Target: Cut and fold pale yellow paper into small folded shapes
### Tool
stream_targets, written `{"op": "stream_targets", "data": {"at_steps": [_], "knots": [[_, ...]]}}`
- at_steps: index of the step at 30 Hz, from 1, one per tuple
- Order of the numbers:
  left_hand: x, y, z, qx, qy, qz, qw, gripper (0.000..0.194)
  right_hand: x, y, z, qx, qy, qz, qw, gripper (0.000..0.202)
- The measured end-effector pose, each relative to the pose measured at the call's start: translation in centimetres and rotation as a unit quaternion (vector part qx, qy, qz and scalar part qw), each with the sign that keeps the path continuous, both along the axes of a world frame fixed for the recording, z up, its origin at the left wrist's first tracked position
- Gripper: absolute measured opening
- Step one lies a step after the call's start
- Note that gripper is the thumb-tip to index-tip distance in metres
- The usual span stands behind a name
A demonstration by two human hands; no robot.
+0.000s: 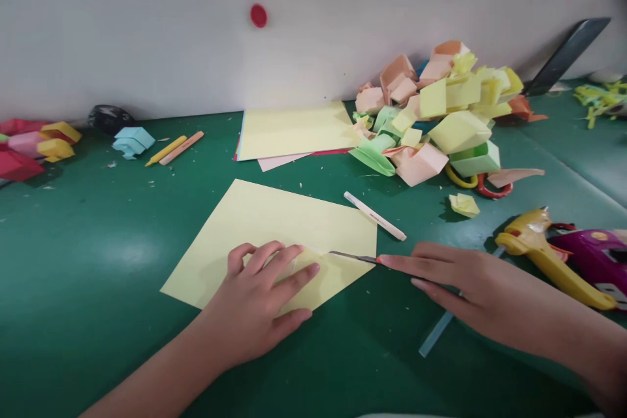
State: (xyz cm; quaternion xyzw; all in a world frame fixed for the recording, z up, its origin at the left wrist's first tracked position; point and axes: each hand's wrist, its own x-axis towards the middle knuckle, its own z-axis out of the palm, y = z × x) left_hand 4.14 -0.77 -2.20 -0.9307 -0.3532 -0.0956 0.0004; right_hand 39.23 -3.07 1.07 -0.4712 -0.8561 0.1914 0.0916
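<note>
A pale yellow sheet of paper [274,209] lies flat on the green table, folded over along its lower right side. My left hand [269,287] rests on the sheet with its fingers spread. From the right, my right hand [470,281] grips a thin-bladed craft knife [353,257]; its handle is mostly hidden by the fingers. The blade points left and lies along the folded edge, near the sheet's right corner. Just above the blade, a white pen [375,215] lies across the sheet's upper right edge.
Behind is a stack of coloured paper [298,130]. A heap of folded paper pieces [441,111] partly covers scissors handles [494,188]. A purple and yellow glue gun [582,261] lies right, a translucent stick [435,334] below my right wrist. Two markers [174,149] lie left.
</note>
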Motion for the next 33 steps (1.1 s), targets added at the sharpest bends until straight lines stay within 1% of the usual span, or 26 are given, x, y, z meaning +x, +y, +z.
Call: {"op": "stream_targets", "data": {"at_steps": [3, 4, 9, 15, 26, 33], "knots": [[0.0, 0.0, 0.0, -0.005, 0.0, 0.003, 1.0, 0.041, 0.1, -0.2, 0.1, -0.056, -0.035, 0.014, 0.998, 0.049], [0.0, 0.0, 0.0, -0.005, 0.0, 0.003, 1.0, 0.041, 0.2, -0.3, 0.1, -0.062, -0.038, 0.012, 0.997, 0.049], [0.0, 0.1, 0.0, -0.011, 0.003, 0.002, 1.0, 0.041, 0.2, -0.5, 0.1, -0.061, -0.029, 0.012, 0.998, 0.049], [0.0, 0.1, 0.1, -0.015, 0.001, -0.001, 1.0, 0.041, 0.2, -0.2, 0.0, -0.056, -0.004, 0.009, 0.998, 0.049], [-0.1, 0.1, 0.2, -0.031, 0.009, 0.005, 0.999, 0.042, -1.6, 1.2, -0.5, -0.082, 0.044, 0.019, 0.996, 0.05], [-0.1, 0.1, 0.2, -0.036, 0.005, 0.004, 0.999, 0.041, -1.8, 1.4, -1.0, -0.096, 0.054, 0.023, 0.994, 0.05]]}}
